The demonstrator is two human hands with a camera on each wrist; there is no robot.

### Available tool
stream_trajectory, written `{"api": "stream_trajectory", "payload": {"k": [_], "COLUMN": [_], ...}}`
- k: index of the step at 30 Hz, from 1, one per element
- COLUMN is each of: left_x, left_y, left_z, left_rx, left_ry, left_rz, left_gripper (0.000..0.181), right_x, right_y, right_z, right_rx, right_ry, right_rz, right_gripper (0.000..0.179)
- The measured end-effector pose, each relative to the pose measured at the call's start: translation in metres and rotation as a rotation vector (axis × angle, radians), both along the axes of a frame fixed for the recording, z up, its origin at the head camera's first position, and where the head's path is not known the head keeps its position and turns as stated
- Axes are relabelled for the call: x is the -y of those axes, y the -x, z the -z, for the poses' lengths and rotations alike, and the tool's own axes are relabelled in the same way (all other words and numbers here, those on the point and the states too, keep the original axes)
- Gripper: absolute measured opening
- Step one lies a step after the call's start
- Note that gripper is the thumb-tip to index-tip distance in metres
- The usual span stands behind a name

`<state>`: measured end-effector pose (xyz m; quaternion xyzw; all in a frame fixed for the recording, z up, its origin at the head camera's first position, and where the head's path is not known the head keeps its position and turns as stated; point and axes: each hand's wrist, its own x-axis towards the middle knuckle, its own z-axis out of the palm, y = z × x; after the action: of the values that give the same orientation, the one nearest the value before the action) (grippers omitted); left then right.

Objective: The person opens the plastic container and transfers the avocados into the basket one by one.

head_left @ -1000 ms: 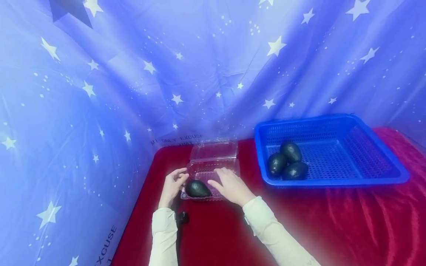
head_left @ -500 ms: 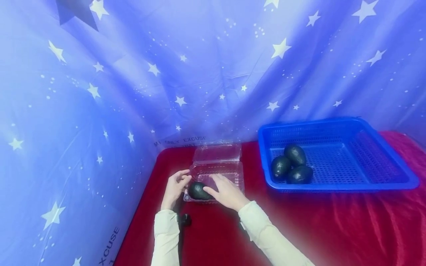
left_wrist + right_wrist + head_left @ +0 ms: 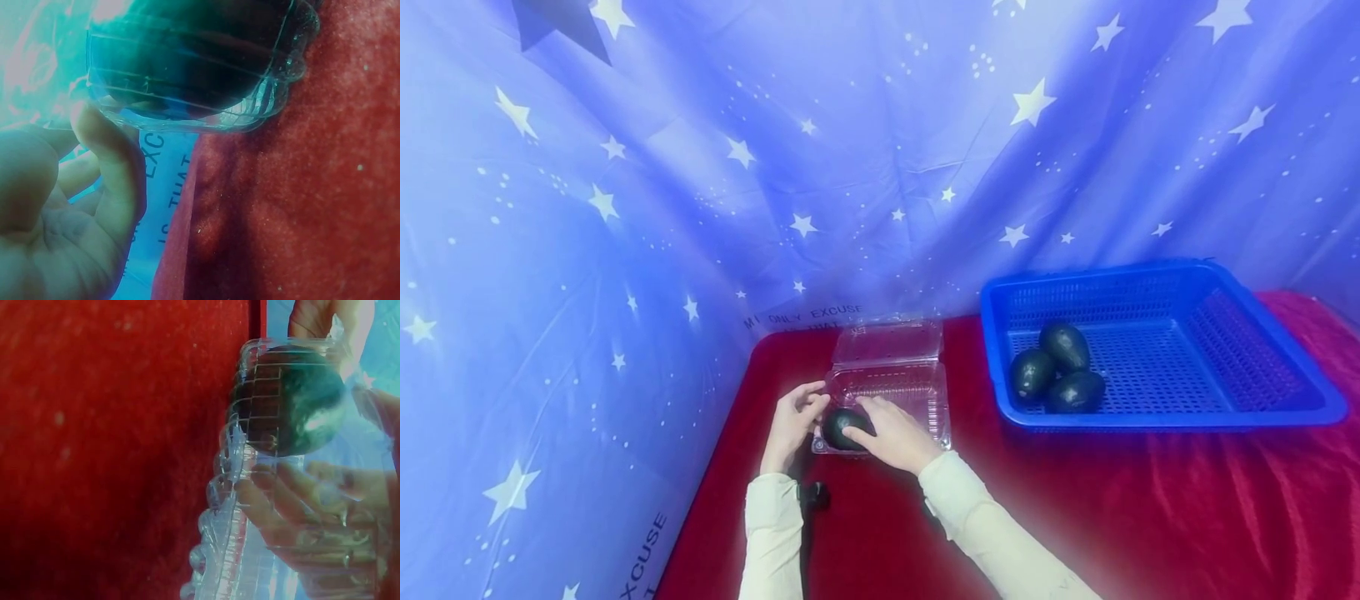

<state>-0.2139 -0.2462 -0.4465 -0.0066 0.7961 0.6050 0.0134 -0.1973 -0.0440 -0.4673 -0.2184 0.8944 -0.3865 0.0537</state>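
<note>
A clear plastic clamshell box [image 3: 917, 385] lies with its lid folded back. In its near left corner sits a dark green avocado [image 3: 842, 430], seen also through the clear wall in the right wrist view [image 3: 294, 400]. My left hand [image 3: 792, 422] pinches the box at its left edge; the left wrist view shows the bent fingers [image 3: 119, 162] against the rim. My right hand [image 3: 898, 433] reaches into the box and grips the avocado, thumb on top. Its other fingers [image 3: 269, 506] are bunched beside the fruit, behind the clear wall.
A blue perforated basket [image 3: 1157, 419] stands to the right, with three avocados [image 3: 1063, 347] in its left end. Red cloth [image 3: 880, 533] covers the table. A star-printed blue curtain [image 3: 880, 150] hangs behind and on the left.
My right hand has moved left across the box onto the avocado, which has turned slightly and looks rounder. My left hand has stayed at the box's left edge.
</note>
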Motion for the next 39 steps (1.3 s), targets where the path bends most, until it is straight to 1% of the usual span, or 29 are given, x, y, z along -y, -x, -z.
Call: {"api": "stream_trajectory", "payload": {"k": [2, 4, 7, 9, 11, 14, 17, 22, 26, 29, 32, 35, 37, 39], "left_x": [0.002, 0.002, 0.004, 0.004, 0.005, 0.004, 0.003, 0.005, 0.007, 0.008, 0.01, 0.01, 0.011, 0.011], "left_y": [0.003, 0.004, 0.008, 0.009, 0.013, 0.013, 0.013, 0.013, 0.011, 0.011, 0.012, 0.012, 0.012, 0.013], "left_z": [0.008, 0.009, 0.019, 0.02, 0.027, 0.028, 0.026, 0.025, 0.026, 0.029, 0.031, 0.031, 0.031, 0.03], "left_rx": [-0.009, -0.009, -0.015, -0.009, -0.013, -0.012, 0.0, 0.004, -0.01, -0.031, -0.043, -0.04, -0.031, -0.02], "left_ry": [-0.002, 0.003, -0.007, -0.006, -0.008, 0.002, -0.008, -0.017, -0.017, -0.008, -0.003, 0.002, 0.0, -0.008], "left_rz": [-0.009, -0.008, -0.013, -0.011, -0.02, -0.024, -0.017, 0.007, -0.02, -0.038, -0.038, -0.032, -0.03, -0.029], "left_gripper": [0.04, 0.04, 0.04, 0.041, 0.042, 0.041, 0.041, 0.041, 0.04, 0.039, 0.039, 0.039, 0.039, 0.04], "right_x": [0.001, 0.002, 0.003, 0.003, 0.002, 0.002, 0.001, 0.001, 0.002, 0.002, 0.002, -0.001, -0.003, -0.005], "right_y": [0.0, 0.0, 0.0, 0.0, 0.0, 0.0, 0.0, 0.001, 0.001, 0.001, -0.001, -0.002, -0.002, -0.002], "right_z": [0.001, 0.001, 0.001, 0.0, -0.001, -0.002, -0.002, 0.001, 0.002, 0.002, 0.0, -0.004, -0.008, -0.013], "right_rx": [-0.001, 0.001, -0.006, -0.014, -0.027, -0.038, -0.049, -0.084, -0.121, -0.166, -0.217, -0.27, -0.29, -0.294], "right_ry": [-0.011, -0.013, -0.01, -0.015, -0.023, -0.037, -0.019, 0.012, 0.02, 0.03, 0.045, 0.061, 0.065, 0.068], "right_rz": [-0.002, -0.004, -0.015, -0.032, -0.054, -0.081, -0.092, -0.084, -0.079, -0.068, -0.048, -0.025, -0.015, -0.006], "right_gripper": [0.069, 0.069, 0.067, 0.064, 0.062, 0.06, 0.058, 0.056, 0.057, 0.057, 0.056, 0.054, 0.055, 0.056]}}
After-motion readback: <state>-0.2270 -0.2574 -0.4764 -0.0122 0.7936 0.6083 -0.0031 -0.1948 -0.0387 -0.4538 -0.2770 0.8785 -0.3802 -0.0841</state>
